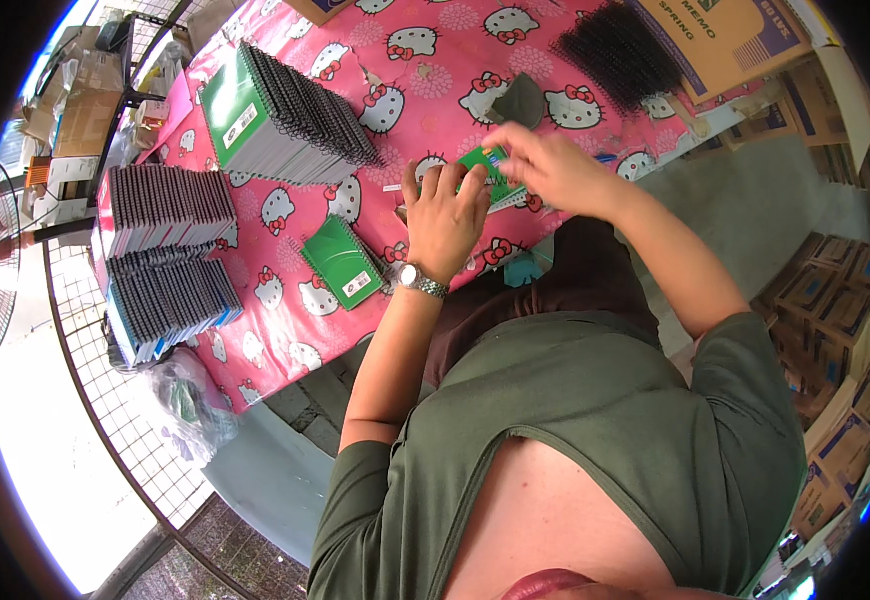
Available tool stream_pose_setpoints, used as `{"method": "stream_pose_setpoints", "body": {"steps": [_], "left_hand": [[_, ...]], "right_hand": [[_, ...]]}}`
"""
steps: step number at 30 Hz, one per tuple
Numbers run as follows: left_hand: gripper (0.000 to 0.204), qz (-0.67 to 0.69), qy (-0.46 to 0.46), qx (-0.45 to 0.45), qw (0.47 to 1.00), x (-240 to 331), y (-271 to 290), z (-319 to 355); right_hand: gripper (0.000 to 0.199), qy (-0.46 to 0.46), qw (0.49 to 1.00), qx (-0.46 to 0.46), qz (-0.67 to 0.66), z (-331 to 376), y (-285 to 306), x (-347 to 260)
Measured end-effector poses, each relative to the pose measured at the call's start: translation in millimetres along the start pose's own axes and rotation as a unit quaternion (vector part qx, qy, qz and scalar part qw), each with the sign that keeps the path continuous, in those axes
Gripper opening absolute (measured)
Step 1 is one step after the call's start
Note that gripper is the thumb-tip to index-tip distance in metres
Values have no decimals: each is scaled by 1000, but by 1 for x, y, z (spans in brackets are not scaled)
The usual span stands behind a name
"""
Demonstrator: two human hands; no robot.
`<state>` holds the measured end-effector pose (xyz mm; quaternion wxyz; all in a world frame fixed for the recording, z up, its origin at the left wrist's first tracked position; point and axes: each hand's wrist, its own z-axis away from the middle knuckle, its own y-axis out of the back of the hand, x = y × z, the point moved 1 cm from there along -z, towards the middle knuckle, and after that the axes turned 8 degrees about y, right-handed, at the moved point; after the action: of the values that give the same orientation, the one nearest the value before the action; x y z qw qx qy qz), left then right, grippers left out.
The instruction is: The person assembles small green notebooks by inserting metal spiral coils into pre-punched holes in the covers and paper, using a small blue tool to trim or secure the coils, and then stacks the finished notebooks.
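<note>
Both hands cover most of the green notebook (488,172), the right hand (545,165) is motion-blurred so its grip cannot be told, and beyond it the cardboard box (725,35) is cut off by the picture's edge.

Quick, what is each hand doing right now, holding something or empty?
Left hand: laid flat, fingers spread, pressing on the small green spiral-bound notebook on the pink cartoon-print tablecloth.
Right hand: fingers curled, pinching the same notebook's upper edge.
</note>
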<state>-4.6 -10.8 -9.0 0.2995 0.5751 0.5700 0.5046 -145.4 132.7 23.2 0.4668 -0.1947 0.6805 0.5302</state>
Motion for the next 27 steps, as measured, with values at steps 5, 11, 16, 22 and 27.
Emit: {"method": "stream_pose_setpoints", "body": {"steps": [5,11,16,22,27], "left_hand": [[27,-19,-12,-12,1000,-2,0,-3],[34,32,70,-18,997,-27,-2,12],[38,80,28,-10,996,-15,0,5],[40,116,30,-6,993,-18,0,6],[41,134,26,-13,991,-18,0,4]], "right_hand": [[45,81,926,86,359,-38,6,83],[37,63,936,-164,-306,-27,14,34],[45,20,872,-154,-464,-17,9,43],[48,58,936,-145,-317,-18,10,36],[47,46,886,-161,-433,-19,0,44]]}}
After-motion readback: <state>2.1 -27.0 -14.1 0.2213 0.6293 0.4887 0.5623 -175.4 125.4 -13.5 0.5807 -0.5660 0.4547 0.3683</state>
